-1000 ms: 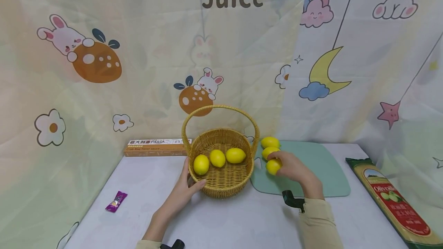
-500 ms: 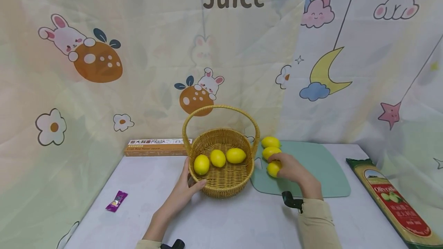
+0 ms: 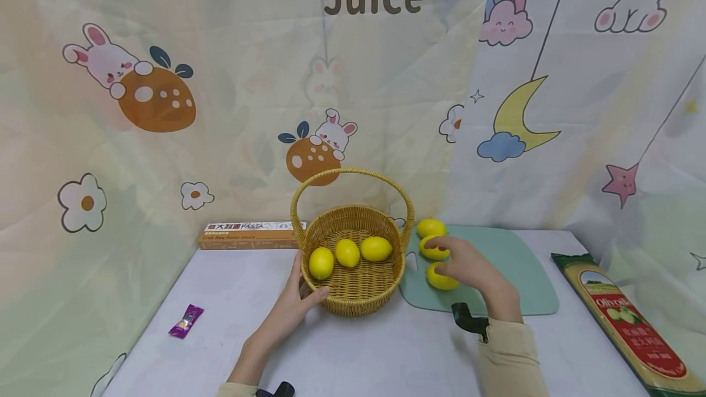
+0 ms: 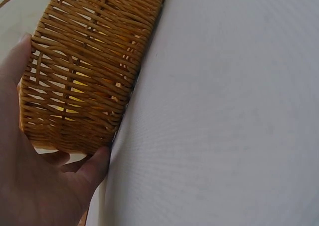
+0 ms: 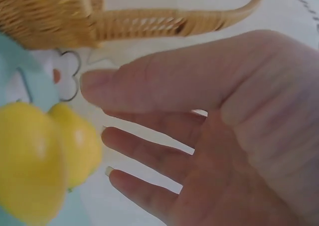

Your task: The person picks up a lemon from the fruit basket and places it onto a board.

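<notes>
Golden wicker rests under our left hand (image 3: 289, 306): fingers curled against the left side of the basket (image 3: 358, 306), thumb at its near edge, as they were half a second ago. Three lemons lie inside, the left lemon (image 3: 321, 263), the middle lemon (image 3: 347, 253) and the right lemon (image 3: 377, 249). Just to the basket's right, on a pale-green board (image 3: 513, 287), three more line the left edge: a far lemon (image 3: 431, 228), a centre lemon (image 3: 433, 250) and a near lemon (image 3: 442, 277). What has just changed is our right hand (image 3: 474, 267): its grip on the near lemon has loosened, and the fingers now stand apart, holding nothing. We judge that lemon released, still out of the basket. Compared with the earlier frame, it lies slightly nearer and to the right, more exposed; the index finger overlaps the centre lemon in view, though we cannot tell if they touch.
</notes>
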{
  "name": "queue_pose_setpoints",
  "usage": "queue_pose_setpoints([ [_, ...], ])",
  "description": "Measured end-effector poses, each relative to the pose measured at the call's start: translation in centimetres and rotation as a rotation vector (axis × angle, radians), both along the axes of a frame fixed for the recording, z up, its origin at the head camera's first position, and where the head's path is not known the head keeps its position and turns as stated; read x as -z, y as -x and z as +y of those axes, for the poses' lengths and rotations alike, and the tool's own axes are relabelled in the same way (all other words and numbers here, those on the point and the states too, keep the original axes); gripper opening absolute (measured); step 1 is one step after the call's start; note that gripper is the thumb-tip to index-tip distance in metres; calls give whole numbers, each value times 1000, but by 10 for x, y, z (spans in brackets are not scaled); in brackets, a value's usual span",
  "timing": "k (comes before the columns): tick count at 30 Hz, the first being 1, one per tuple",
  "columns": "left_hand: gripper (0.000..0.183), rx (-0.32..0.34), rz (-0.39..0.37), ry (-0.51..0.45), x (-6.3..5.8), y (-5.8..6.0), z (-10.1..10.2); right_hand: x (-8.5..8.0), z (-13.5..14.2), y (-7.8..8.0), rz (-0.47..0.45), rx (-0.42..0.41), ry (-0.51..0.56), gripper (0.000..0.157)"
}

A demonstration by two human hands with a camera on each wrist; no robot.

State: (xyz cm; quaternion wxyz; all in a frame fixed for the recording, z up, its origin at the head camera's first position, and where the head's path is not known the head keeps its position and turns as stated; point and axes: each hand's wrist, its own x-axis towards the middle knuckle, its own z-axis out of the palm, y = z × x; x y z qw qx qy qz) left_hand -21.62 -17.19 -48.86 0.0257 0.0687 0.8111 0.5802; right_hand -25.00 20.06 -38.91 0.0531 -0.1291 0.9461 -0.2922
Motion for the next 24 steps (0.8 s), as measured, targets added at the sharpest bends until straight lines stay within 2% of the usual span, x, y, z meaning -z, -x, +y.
queue_pose_setpoints([
  [10, 104, -6, -11, -1, -1, 0, 1, -19, -19, -9, 55, -75, 2, 53],
  [17, 104, -10, -15, 9, -1, -1, 2, -18, -43, -10, 97, -176, 49, 51],
  [24, 104, -7, -13, 7, -1, 0, 1, -10, -71, -6, 114, -221, 78, 54],
])
